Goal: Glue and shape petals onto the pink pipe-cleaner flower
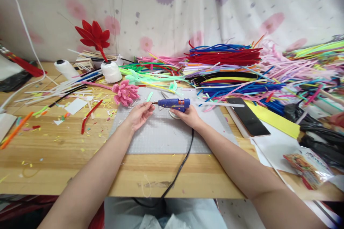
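My right hand [188, 116] is wrapped round the handle of a blue hot glue gun [173, 103], held level above the grey cutting mat [172, 141] with its nozzle to the left. A white glue stick [223, 104] pokes out of its back end. At the nozzle tip, my left hand [141, 114] pinches with thumb and forefinger; what sits between them is too small to make out. Just left of that hand lies a pink pipe-cleaner flower [125, 93]. A mint-green strip [149, 96] rests on the mat behind the left fingers.
Bundles of coloured pipe cleaners [223, 57] line the back. A red flower [94, 35] stands in a white spool [111, 71]. On the right are a phone [248, 116] and a snack packet [309, 166]. The gun's black cord [178, 171] hangs over the front edge.
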Action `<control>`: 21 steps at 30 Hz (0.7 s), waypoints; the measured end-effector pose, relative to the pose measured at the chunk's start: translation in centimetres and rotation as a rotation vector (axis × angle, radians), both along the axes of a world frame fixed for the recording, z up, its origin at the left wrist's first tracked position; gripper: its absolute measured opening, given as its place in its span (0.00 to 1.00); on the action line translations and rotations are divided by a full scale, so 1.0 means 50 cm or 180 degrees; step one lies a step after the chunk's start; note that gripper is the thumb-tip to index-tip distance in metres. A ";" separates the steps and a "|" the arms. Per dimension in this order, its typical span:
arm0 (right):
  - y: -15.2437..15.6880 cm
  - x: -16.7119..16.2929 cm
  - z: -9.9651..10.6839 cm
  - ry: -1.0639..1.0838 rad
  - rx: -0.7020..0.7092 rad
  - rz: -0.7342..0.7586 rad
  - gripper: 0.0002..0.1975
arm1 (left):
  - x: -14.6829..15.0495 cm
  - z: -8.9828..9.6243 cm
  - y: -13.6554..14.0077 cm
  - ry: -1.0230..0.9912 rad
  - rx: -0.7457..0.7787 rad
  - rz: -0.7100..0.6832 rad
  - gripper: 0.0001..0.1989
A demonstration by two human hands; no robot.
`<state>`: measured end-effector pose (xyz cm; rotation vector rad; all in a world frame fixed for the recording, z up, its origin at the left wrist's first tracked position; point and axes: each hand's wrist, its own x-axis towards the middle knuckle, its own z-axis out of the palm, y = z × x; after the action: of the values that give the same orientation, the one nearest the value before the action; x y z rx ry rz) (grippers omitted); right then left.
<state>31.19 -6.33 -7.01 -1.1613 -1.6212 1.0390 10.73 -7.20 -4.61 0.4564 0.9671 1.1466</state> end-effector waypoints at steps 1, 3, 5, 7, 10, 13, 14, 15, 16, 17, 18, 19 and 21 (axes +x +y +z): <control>0.000 0.000 0.000 0.0003 0.0002 -0.0005 0.19 | 0.000 0.000 0.000 0.0006 0.0002 -0.0003 0.09; 0.000 0.000 -0.001 0.0001 0.0015 -0.0015 0.19 | 0.000 0.000 0.000 0.0016 0.0010 -0.0022 0.09; 0.001 0.000 -0.003 -0.0013 0.0030 -0.0026 0.18 | 0.000 -0.001 0.000 0.0018 0.0014 -0.0037 0.09; 0.001 0.000 -0.004 -0.0043 0.0033 -0.0042 0.18 | -0.001 -0.002 0.000 0.0020 0.0014 -0.0035 0.09; 0.001 0.002 -0.005 -0.0091 0.0035 -0.0050 0.19 | -0.001 -0.002 0.000 0.0026 -0.0001 -0.0029 0.10; 0.001 0.003 -0.006 -0.0133 0.0070 -0.0059 0.19 | -0.001 -0.001 0.001 0.0005 0.0002 -0.0025 0.10; 0.001 0.004 -0.006 -0.0158 0.0084 -0.0061 0.19 | -0.002 -0.001 0.001 0.0000 0.0005 -0.0026 0.10; 0.001 0.004 -0.006 -0.0187 0.0100 -0.0063 0.19 | -0.002 -0.002 0.001 0.0002 0.0006 -0.0024 0.10; 0.001 0.004 -0.005 -0.0215 0.0115 -0.0059 0.19 | -0.002 -0.002 0.001 0.0006 0.0006 -0.0023 0.09; 0.000 0.004 -0.004 -0.0235 0.0126 -0.0052 0.19 | -0.002 -0.002 0.001 0.0008 0.0008 -0.0020 0.09; 0.000 0.004 -0.003 -0.0247 0.0129 -0.0042 0.19 | -0.003 -0.003 0.001 0.0004 0.0011 -0.0018 0.08; -0.001 0.004 -0.002 -0.0247 0.0124 -0.0032 0.19 | -0.003 -0.004 0.001 -0.0006 0.0018 -0.0017 0.08; -0.001 0.004 0.000 -0.0238 0.0082 -0.0023 0.19 | -0.004 -0.005 0.002 -0.0042 0.0029 -0.0028 0.07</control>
<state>31.38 -6.40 -7.00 -1.2005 -1.6825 0.9777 10.52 -7.11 -4.84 0.4596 0.9479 1.1452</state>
